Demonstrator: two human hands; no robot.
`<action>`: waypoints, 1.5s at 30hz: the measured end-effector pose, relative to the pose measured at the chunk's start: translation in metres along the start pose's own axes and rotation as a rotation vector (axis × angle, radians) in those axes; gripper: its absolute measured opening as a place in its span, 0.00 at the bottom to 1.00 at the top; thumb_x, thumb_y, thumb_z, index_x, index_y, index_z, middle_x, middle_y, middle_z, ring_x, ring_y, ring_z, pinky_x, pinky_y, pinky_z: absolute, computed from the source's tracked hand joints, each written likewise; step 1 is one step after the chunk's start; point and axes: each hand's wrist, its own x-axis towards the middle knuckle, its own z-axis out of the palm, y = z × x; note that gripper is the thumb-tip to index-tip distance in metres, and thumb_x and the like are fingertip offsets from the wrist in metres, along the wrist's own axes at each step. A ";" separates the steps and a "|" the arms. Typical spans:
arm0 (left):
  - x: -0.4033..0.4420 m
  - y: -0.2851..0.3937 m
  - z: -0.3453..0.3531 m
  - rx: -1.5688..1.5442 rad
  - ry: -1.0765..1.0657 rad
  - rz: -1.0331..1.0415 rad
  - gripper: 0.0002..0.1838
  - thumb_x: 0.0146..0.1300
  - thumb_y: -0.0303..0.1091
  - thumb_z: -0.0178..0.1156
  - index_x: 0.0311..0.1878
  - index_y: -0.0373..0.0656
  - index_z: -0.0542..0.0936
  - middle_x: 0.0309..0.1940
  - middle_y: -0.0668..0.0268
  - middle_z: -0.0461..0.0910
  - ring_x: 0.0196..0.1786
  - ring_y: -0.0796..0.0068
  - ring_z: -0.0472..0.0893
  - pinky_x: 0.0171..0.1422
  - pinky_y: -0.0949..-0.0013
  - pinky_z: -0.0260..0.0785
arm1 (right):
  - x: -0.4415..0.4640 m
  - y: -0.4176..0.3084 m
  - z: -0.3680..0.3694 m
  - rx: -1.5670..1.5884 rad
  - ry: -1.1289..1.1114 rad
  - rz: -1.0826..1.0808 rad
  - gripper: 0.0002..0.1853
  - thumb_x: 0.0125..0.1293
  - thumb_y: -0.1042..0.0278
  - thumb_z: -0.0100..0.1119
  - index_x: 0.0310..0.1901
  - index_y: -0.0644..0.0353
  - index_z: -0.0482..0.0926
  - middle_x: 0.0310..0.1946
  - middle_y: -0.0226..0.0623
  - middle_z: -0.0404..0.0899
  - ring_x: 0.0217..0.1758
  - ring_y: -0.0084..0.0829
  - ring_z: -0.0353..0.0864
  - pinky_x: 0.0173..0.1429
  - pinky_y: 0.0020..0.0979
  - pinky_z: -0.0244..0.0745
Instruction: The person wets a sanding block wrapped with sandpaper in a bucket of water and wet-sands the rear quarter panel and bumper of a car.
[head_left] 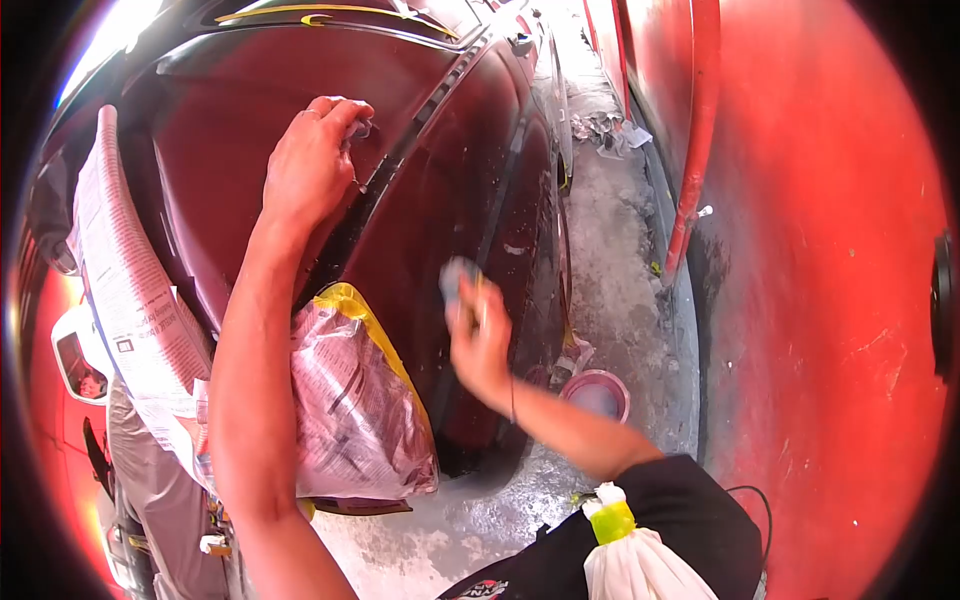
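A dark maroon car hood (250, 95) and the fender (400, 310) beside it lie beneath my hands, with a dark seam between them. Over the hood, my left hand (310, 165) is closed around a small pale crumpled wad (358, 128), mostly hidden by the fingers. My right hand (480, 335) is at the fender with a grey pad (460, 275) in its closed fingers; both are slightly blurred. Newspaper edged with yellow tape (360, 400) covers the headlight area near my left forearm.
A pink bucket (597, 395) stands on the wet concrete floor (625, 240). A red wall (820, 300) and a red pipe (697, 130) rise on the right. More newspaper (140, 290) covers the left side, near a white side mirror (80, 352) of another vehicle.
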 end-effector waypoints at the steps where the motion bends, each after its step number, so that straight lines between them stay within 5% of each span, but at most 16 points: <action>1: 0.001 0.002 -0.002 0.023 -0.004 0.005 0.19 0.62 0.19 0.54 0.54 0.47 0.82 0.55 0.61 0.80 0.59 0.54 0.79 0.62 0.56 0.73 | 0.000 -0.003 -0.008 -0.082 -0.065 -0.069 0.16 0.68 0.77 0.57 0.57 0.64 0.79 0.48 0.51 0.80 0.53 0.49 0.81 0.58 0.41 0.75; 7: 0.004 -0.002 0.002 0.044 -0.006 0.015 0.19 0.62 0.19 0.54 0.54 0.48 0.82 0.56 0.62 0.80 0.59 0.55 0.79 0.63 0.57 0.72 | 0.107 0.068 0.017 -0.325 -0.007 0.066 0.16 0.69 0.74 0.56 0.58 0.64 0.78 0.48 0.50 0.80 0.54 0.52 0.80 0.59 0.43 0.73; 10: -0.006 0.000 0.002 0.034 -0.022 0.000 0.20 0.61 0.19 0.54 0.54 0.48 0.82 0.56 0.62 0.80 0.59 0.55 0.79 0.63 0.58 0.72 | 0.068 0.044 0.013 -0.360 0.038 0.173 0.17 0.69 0.72 0.58 0.58 0.64 0.77 0.47 0.49 0.80 0.53 0.51 0.80 0.59 0.45 0.73; 13: -0.001 -0.004 0.005 0.038 -0.009 0.018 0.21 0.60 0.19 0.54 0.55 0.48 0.82 0.55 0.62 0.80 0.59 0.55 0.79 0.64 0.58 0.72 | 0.018 0.017 -0.007 -0.294 0.006 0.036 0.18 0.68 0.71 0.60 0.58 0.63 0.77 0.47 0.49 0.80 0.55 0.50 0.80 0.59 0.45 0.73; 18: -0.002 -0.007 0.004 0.102 -0.018 0.037 0.22 0.59 0.19 0.53 0.56 0.49 0.81 0.55 0.63 0.80 0.59 0.56 0.79 0.64 0.58 0.72 | 0.122 0.091 0.013 -0.407 -0.004 0.437 0.15 0.70 0.67 0.58 0.54 0.64 0.77 0.45 0.52 0.82 0.53 0.53 0.80 0.56 0.46 0.74; 22: 0.002 -0.008 0.003 0.048 -0.011 0.018 0.25 0.56 0.19 0.53 0.56 0.49 0.81 0.55 0.63 0.80 0.60 0.56 0.79 0.64 0.57 0.72 | 0.028 0.023 -0.006 -0.231 -0.045 0.121 0.18 0.68 0.71 0.60 0.58 0.64 0.77 0.49 0.53 0.80 0.54 0.52 0.81 0.60 0.43 0.73; 24: 0.000 -0.008 0.003 0.077 -0.038 0.056 0.26 0.54 0.19 0.53 0.57 0.49 0.80 0.56 0.63 0.80 0.60 0.56 0.79 0.64 0.57 0.72 | -0.042 -0.045 -0.031 -0.264 -0.216 -0.116 0.17 0.69 0.74 0.60 0.58 0.68 0.75 0.54 0.50 0.79 0.59 0.43 0.81 0.65 0.39 0.73; 27: -0.003 -0.001 0.000 0.065 0.002 0.031 0.22 0.58 0.21 0.54 0.55 0.46 0.83 0.55 0.59 0.81 0.58 0.53 0.80 0.64 0.55 0.72 | 0.020 -0.007 -0.013 0.010 -0.208 0.248 0.19 0.64 0.79 0.60 0.58 0.68 0.77 0.51 0.51 0.79 0.56 0.48 0.80 0.63 0.41 0.73; 28: -0.005 0.000 -0.001 0.063 0.010 0.031 0.22 0.58 0.21 0.54 0.55 0.46 0.83 0.55 0.59 0.81 0.58 0.53 0.80 0.64 0.55 0.72 | 0.049 0.014 -0.006 -0.188 -0.204 0.046 0.18 0.65 0.78 0.60 0.57 0.68 0.77 0.50 0.50 0.79 0.55 0.47 0.80 0.61 0.39 0.73; 31: -0.001 0.001 -0.002 0.041 0.000 -0.001 0.22 0.58 0.21 0.54 0.55 0.46 0.83 0.55 0.59 0.81 0.59 0.54 0.79 0.64 0.55 0.72 | 0.081 0.022 0.011 -0.243 -0.098 0.119 0.17 0.67 0.77 0.58 0.57 0.67 0.77 0.47 0.50 0.80 0.53 0.51 0.79 0.58 0.41 0.73; 34: -0.002 -0.004 -0.006 0.029 -0.028 0.014 0.23 0.57 0.20 0.54 0.56 0.45 0.82 0.56 0.58 0.81 0.60 0.54 0.79 0.65 0.55 0.72 | 0.021 -0.017 0.002 -0.225 -0.106 0.052 0.18 0.66 0.80 0.58 0.57 0.66 0.76 0.50 0.55 0.78 0.53 0.53 0.78 0.60 0.44 0.73; 37: -0.007 -0.005 -0.006 0.003 0.047 0.077 0.26 0.55 0.16 0.51 0.57 0.43 0.82 0.58 0.55 0.80 0.63 0.55 0.78 0.69 0.59 0.70 | -0.037 -0.039 -0.018 -0.172 -0.189 -0.005 0.20 0.63 0.78 0.66 0.57 0.60 0.78 0.53 0.47 0.79 0.58 0.45 0.81 0.64 0.41 0.75; 39: -0.010 0.004 -0.006 -0.092 -0.019 0.001 0.29 0.55 0.15 0.49 0.60 0.43 0.81 0.60 0.55 0.80 0.65 0.58 0.78 0.72 0.62 0.67 | 0.008 -0.031 -0.012 -0.275 -0.123 0.030 0.22 0.62 0.76 0.68 0.58 0.54 0.78 0.55 0.47 0.78 0.58 0.49 0.79 0.61 0.44 0.76; 41: 0.000 -0.060 0.026 -0.122 -0.057 0.034 0.28 0.61 0.15 0.46 0.63 0.45 0.79 0.61 0.60 0.79 0.66 0.60 0.78 0.71 0.63 0.68 | 0.091 -0.006 0.008 -0.281 0.107 -0.105 0.23 0.63 0.77 0.62 0.60 0.59 0.74 0.56 0.50 0.75 0.61 0.53 0.73 0.65 0.48 0.69; 43: 0.004 -0.059 0.024 -0.107 -0.039 0.089 0.27 0.59 0.14 0.47 0.60 0.44 0.79 0.58 0.60 0.80 0.65 0.60 0.79 0.70 0.63 0.68 | 0.192 -0.011 0.041 -0.345 0.070 -0.079 0.26 0.56 0.80 0.62 0.59 0.62 0.71 0.57 0.52 0.74 0.65 0.56 0.70 0.68 0.48 0.67; 45: 0.004 -0.040 0.014 -0.115 -0.051 0.115 0.27 0.57 0.13 0.48 0.59 0.43 0.80 0.57 0.59 0.80 0.64 0.59 0.79 0.69 0.62 0.69 | 0.293 -0.012 0.108 -0.390 0.164 0.056 0.21 0.67 0.74 0.53 0.62 0.62 0.70 0.59 0.51 0.74 0.67 0.53 0.69 0.70 0.51 0.66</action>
